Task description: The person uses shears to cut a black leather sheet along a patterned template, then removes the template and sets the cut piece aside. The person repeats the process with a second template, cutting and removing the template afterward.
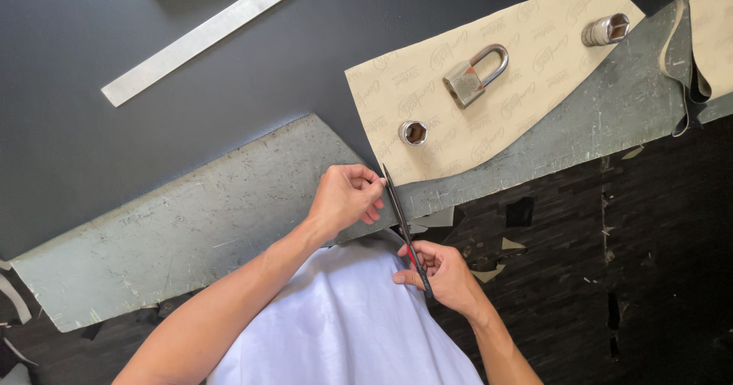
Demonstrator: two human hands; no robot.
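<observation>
My right hand (443,274) grips the handles of black scissors (402,221) whose blades point away from me toward the near edge of a beige paper pattern (534,64). My left hand (347,198) pinches the dark sheet material at the table edge, just left of the blades. The pattern lies on the dark sheet (153,41) and is weighed down by a metal padlock (475,76) and two metal sockets (413,132), (606,29).
A grey scratched worktable edge (175,232) runs in front of me. A long metal ruler (206,33) lies at the far left. Cut strips hang at the right (687,64). Scraps litter the dark floor (611,263).
</observation>
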